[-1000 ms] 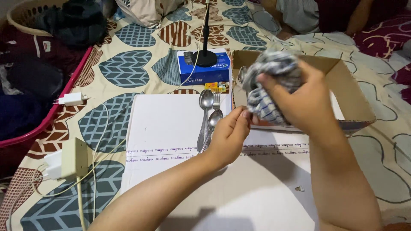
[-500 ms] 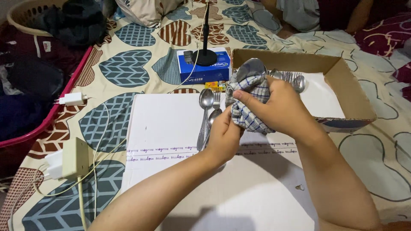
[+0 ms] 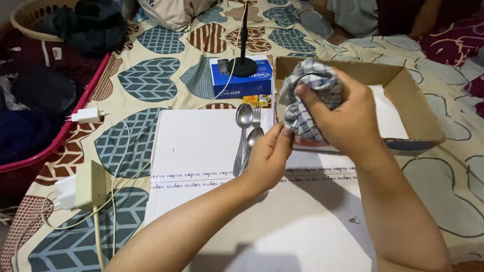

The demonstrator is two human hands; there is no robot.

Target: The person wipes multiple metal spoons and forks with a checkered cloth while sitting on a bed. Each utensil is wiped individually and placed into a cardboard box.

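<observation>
My right hand [image 3: 348, 113] is closed around a checked cloth [image 3: 307, 95]. The cloth is blue, grey and white with thin lines, and it is all bunched up into a ball. My left hand [image 3: 269, 156] sits just under the cloth, with its fingers pinched on something thin that I cannot see well. Just left of my left hand, two spoons [image 3: 244, 138] and a fork [image 3: 256, 117] lie on the white board [image 3: 201, 151]. Behind my right hand is a brown cardboard box [image 3: 413, 100]. A moment ago a shiny spoon stuck out of the top of the cloth. Now the cloth covers it and my right hand sits higher.
</observation>
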